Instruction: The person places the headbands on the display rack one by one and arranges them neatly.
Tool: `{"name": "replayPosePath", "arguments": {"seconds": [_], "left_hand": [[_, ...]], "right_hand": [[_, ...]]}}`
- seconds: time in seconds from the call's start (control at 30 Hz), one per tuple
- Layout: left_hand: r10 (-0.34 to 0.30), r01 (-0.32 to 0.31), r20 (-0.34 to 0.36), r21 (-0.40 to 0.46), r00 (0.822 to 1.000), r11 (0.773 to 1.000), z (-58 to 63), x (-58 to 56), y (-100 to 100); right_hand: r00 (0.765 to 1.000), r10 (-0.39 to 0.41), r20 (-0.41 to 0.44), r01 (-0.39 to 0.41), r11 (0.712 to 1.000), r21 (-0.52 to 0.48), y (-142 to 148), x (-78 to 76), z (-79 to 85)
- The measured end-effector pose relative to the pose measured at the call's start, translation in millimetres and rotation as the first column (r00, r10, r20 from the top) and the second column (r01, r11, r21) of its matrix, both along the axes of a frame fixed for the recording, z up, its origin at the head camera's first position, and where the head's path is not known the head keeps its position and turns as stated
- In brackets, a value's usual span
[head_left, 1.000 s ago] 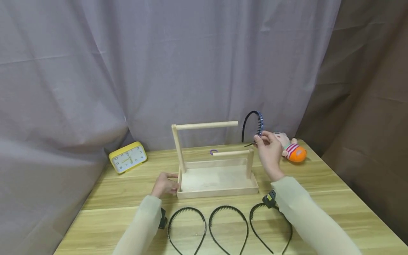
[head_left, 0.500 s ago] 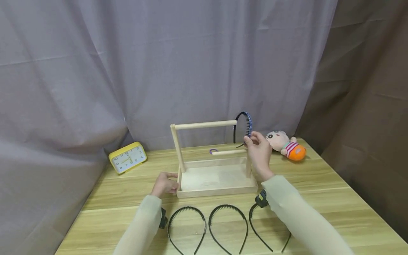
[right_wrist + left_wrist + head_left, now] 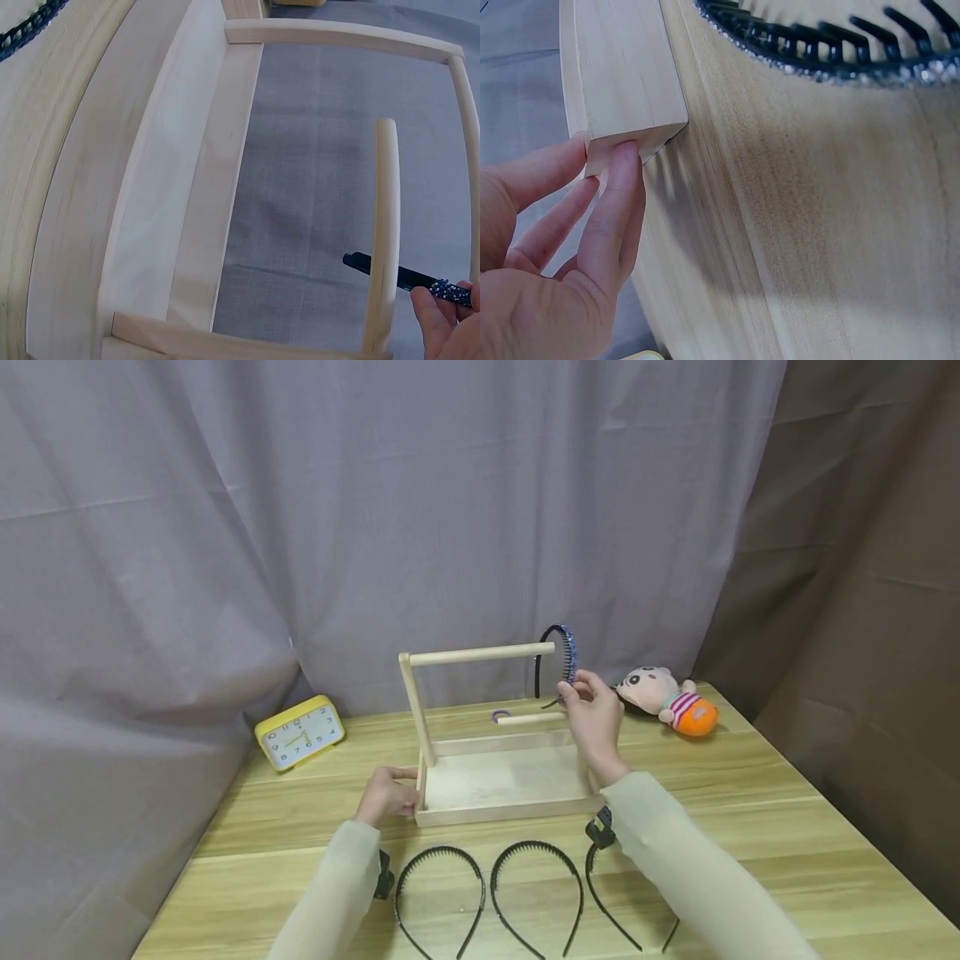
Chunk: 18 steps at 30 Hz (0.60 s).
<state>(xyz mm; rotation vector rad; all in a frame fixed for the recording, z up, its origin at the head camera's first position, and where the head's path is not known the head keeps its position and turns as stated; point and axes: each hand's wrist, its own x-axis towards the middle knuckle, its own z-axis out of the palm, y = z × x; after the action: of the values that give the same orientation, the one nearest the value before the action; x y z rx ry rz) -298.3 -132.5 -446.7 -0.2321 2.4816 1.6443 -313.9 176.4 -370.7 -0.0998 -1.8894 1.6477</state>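
The right hand (image 3: 592, 718) pinches a blue-glittered black toothed headband (image 3: 572, 652) at the free tip of the pale wooden stand's (image 3: 495, 816) upper rod (image 3: 483, 654), looped round it or merely lined up, I can't tell; the left hand (image 3: 387, 795) grips the stand's left end; a tilt might snag the teeth on that tip and drag the stand askew. Above there's open air; rightward, the white-headed, orange-bottomed plush doll (image 3: 667, 697) limits the room; three black headbands (image 3: 537, 846) crowd the front edge.
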Motion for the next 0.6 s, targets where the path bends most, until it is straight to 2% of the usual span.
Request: {"name": "replayPosePath", "arguments": {"seconds": [0.37,0.6], "left_hand": [[0.006,-0.005,-0.01,0.014,1.0,1.0,1.9,3.0,0.5],[0.011,-0.011,0.0,0.005,1.0,1.0,0.9,0.8,0.6]], "right_hand": [[1.0,0.027,0.009,-0.027,0.999,0.034,-12.5,1.4,0.6],[0.999,0.027,0.027,-0.027,0.999,0.032,-20.2,0.8,-2.3]]}}
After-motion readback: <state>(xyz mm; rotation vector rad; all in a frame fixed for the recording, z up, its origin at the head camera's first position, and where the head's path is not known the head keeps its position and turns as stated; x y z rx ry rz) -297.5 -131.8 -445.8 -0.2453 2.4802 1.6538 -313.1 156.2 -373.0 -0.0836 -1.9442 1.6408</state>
